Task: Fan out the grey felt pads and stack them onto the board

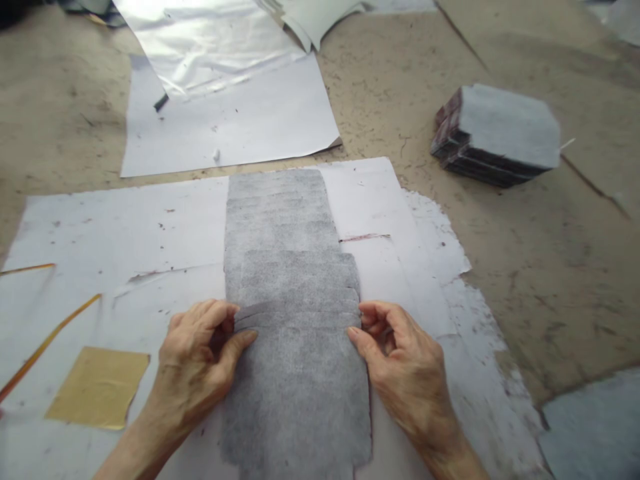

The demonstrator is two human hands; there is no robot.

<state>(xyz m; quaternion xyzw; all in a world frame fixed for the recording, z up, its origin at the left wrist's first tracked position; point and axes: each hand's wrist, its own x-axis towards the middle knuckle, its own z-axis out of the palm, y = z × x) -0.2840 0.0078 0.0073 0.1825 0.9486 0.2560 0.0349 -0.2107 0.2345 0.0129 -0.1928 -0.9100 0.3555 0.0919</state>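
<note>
Several grey fibrous sheets [290, 267] lie overlapped in a column on white paper [125, 233] in front of me. My left hand [200, 353] pinches the left edges of the sheets near the middle of the column, thumb on top. My right hand [400, 360] pinches the right edges at the same height. The nearest grey sheet [300, 407] runs down between my wrists to the bottom of the view.
A square of gold leaf [97, 387] lies on the white paper at the lower left, with thin gold strips [47, 343] beside it. A stack of grey-topped sheets [500, 137] sits at the right on the brown surface. Silver foil [205, 40] and white paper [235, 120] lie behind.
</note>
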